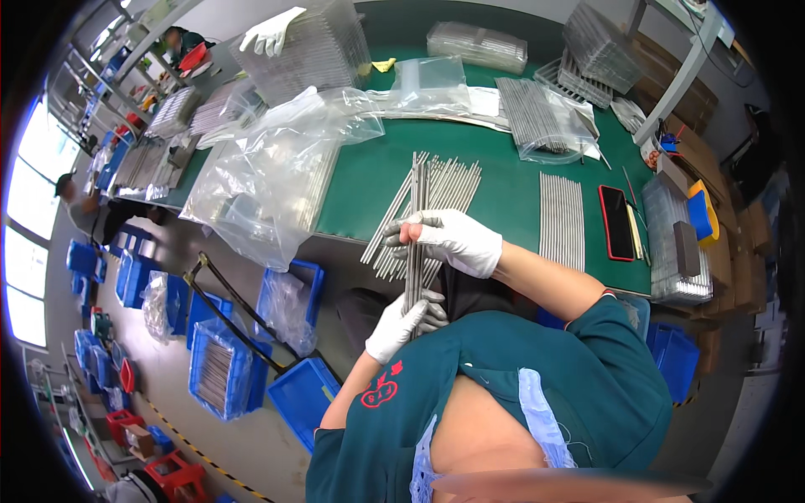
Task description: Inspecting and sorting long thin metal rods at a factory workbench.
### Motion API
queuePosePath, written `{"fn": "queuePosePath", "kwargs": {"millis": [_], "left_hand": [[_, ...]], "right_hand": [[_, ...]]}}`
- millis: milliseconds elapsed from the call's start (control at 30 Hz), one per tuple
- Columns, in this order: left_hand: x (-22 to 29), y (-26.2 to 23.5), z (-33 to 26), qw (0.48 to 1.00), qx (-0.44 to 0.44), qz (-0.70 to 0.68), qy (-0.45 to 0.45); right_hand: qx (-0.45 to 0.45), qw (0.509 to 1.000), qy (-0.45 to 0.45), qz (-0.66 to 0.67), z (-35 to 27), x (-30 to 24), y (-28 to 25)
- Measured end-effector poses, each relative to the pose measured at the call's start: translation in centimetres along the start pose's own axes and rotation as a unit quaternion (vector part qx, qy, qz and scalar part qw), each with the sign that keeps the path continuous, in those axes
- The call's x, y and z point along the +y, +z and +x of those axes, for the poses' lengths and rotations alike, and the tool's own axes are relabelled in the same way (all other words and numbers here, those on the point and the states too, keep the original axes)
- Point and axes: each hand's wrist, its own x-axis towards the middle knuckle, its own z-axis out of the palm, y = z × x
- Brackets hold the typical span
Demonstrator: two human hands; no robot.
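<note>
Both my hands wear white gloves with grey fingers. My left hand [401, 325] is wrapped round the lower end of a bundle of thin metal rods [414, 277], close to my body. Higher up, my right hand [453, 240] closes round the same bundle; a bare fingertip shows through its glove. The bundle points away from me over the table edge. Beneath and behind it, a loose pile of similar rods [457, 180] lies fanned out on the green table [369, 180]. To the right, more rods [560, 220] lie in a neat row.
A red-edged phone [616, 222] lies at the right. Clear plastic bags [260, 184] cover the table's left part. Stacked clear trays [306, 50] stand at the back with a white glove [272, 31] on top. Blue bins [220, 369] and a trolley handle [239, 314] are on the floor at left.
</note>
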Motion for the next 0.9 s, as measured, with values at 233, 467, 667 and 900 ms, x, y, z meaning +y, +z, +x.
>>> {"fn": "queuePosePath", "kwargs": {"millis": [233, 467, 667, 900], "left_hand": [[3.9, -1.9, -1.4, 0.893, 0.235, 0.332, 0.192], [5.1, -2.0, -3.1, 0.895, 0.258, 0.312, 0.188], [4.9, -2.6, -4.2, 0.813, 0.307, 0.434, 0.234], [5.7, -2.1, -4.8, 0.849, 0.31, 0.357, 0.234]], "right_hand": [[0.038, 0.941, -0.096, -0.323, -2.4, -5.3, -2.0], [0.155, 0.926, -0.11, -0.325, -3.9, -8.0, -2.7], [0.129, 0.944, -0.081, -0.291, -4.0, -8.6, -1.7], [0.085, 0.932, -0.075, -0.345, -4.0, -8.7, -1.6]]}}
